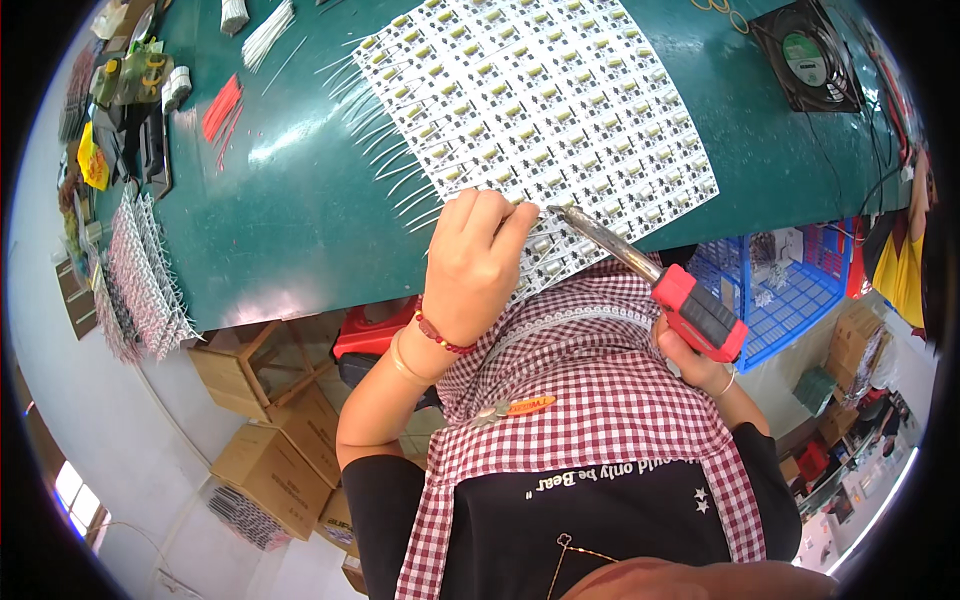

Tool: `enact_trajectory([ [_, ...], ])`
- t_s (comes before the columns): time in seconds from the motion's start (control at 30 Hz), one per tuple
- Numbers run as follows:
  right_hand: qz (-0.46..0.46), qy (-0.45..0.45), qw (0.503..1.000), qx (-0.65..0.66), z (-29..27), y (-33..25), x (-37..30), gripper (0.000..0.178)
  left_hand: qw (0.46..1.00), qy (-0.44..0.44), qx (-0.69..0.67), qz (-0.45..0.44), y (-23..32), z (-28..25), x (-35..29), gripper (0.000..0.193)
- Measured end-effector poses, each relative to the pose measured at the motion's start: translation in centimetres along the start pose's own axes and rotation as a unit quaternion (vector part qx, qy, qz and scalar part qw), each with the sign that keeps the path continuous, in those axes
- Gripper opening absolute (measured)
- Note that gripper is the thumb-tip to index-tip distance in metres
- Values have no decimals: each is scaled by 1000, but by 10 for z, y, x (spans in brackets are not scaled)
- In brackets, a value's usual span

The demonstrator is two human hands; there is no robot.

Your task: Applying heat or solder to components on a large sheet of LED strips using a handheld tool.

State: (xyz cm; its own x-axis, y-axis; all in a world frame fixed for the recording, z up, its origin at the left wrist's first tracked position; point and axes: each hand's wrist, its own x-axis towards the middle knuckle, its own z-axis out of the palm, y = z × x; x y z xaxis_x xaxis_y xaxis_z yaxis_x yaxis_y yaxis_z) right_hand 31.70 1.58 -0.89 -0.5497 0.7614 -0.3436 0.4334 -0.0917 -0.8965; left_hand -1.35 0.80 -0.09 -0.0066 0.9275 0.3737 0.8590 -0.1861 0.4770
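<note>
A large white panel of small circuit boards [560, 110], with rows of yellowish parts, lies on the green table. Thin white wires [392, 165] stick out from its left edge. My left hand [475, 255] is closed in a pinch over the panel's near left part; its fingers hide whatever they hold. In my right hand [690, 360] is a soldering iron [700, 315] with a red and black handle. Its metal tip points left and meets the panel just right of my left fingertips; I cannot tell if it touches a joint.
Red wires [222, 110] and white wire bundles [268, 35] lie at the far left of the green table [290, 220]. Wired boards [145, 270] hang over its left edge. A black fan [805, 55] stands at far right. A blue basket [790, 290] sits below the right edge, cardboard boxes [270, 480] at lower left.
</note>
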Motion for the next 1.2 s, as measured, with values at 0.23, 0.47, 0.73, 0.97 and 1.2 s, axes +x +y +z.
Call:
enact_trajectory([
  [0.23, 2, 3, 1000, 4, 0, -9, 0, 15, 1000, 1, -1, 0, -1, 1, -1, 33],
  [0.47, 37, 3, 999, 37, 2, -9, -5, 14, 1000, -3, -1, 1, 1, -1, 1, 32],
  [0.73, 40, 7, 996, 78, 0, -2, -9, 16, 1000, -4, -1, 3, -1, -1, 0, 31],
  [0.97, 22, 4, 1000, 7, 1, -6, -4, 19, 1000, -3, -4, 15, -1, 0, 0, 29],
  [1.2, 11, 13, 1000, 6, 3, -10, -5, 14, 1000, -8, -10, 20, -2, -1, 1, 27],
])
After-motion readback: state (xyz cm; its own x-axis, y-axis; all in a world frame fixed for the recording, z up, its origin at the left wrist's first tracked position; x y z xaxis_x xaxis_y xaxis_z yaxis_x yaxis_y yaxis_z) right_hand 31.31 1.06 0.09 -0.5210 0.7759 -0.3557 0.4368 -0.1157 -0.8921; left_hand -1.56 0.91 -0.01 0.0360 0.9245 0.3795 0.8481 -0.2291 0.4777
